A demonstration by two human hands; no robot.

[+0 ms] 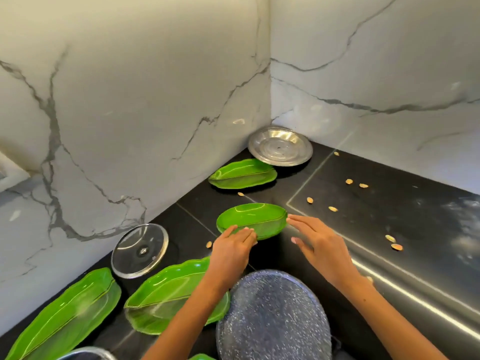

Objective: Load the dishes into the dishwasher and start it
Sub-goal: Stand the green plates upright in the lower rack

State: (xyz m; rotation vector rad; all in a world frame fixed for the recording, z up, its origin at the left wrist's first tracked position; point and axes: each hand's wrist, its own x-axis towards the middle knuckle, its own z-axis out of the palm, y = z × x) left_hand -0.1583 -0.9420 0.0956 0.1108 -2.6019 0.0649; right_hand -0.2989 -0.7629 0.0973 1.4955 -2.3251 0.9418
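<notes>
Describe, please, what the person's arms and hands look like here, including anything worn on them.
Both forearms are bare, with no sleeves, watch or bracelet in view. The left hand and right hand wear no gloves or visible rings. The fingers have short nails with a pale, light-pink look.

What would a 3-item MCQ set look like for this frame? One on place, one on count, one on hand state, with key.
1. Where is the steel plate?
A. In the corner where the marble walls meet
B. Under the glass lid
C. On the speckled pan

2. How many green leaf-shaped plates lie fully in view on the counter?
A. Two
B. Four
C. Six

3. What is the left hand doing?
A. Hanging idle off the counter
B. Resting fingers on the near edge of the middle green plate
C. Lifting the glass lid

Key: 1 A, it sits against the corner; 2 B, two far and two near left; 3 B, its fingers lie on the rim while the right hand reaches the plate's right end.
</notes>
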